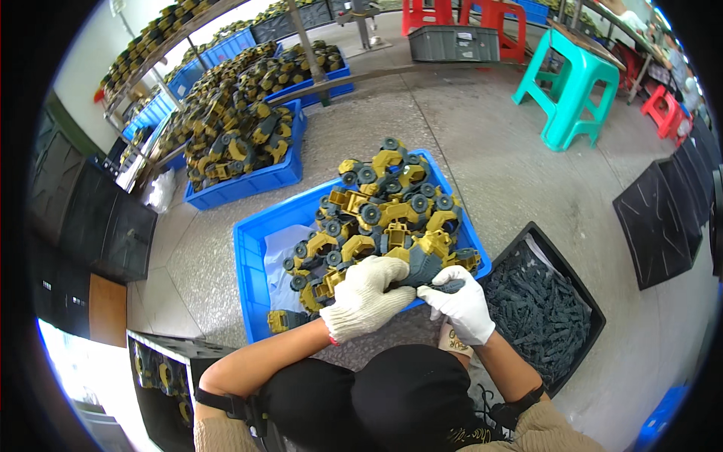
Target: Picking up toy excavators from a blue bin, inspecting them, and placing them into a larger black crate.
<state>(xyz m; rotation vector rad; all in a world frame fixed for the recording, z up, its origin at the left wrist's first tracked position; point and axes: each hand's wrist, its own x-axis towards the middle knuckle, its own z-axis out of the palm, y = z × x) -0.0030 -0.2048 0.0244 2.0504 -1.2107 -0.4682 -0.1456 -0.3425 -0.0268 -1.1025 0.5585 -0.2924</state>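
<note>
Head view looks down on two gloved hands meeting over the near edge of a blue crate (252,260) heaped with yellow-and-grey toy trucks (384,207). The left hand (365,295), in a knit cotton glove, is closed around one grey-and-yellow toy truck (419,265) at the crate's front rim. The right hand (462,303), in a smoother white glove, pinches a small dark grey plastic part (446,286) against that truck's underside. A black bin (561,252) of similar grey parts (538,313) sits just right of the crate on the floor.

The truck looks like rigid moulded plastic: light, stiff, unlikely to deform, though wheels and thin arms could snap off. Its chunky body seems the safest place to grip, as the left hand does. Smooth plastic may slip, but the knit glove should help.
</note>
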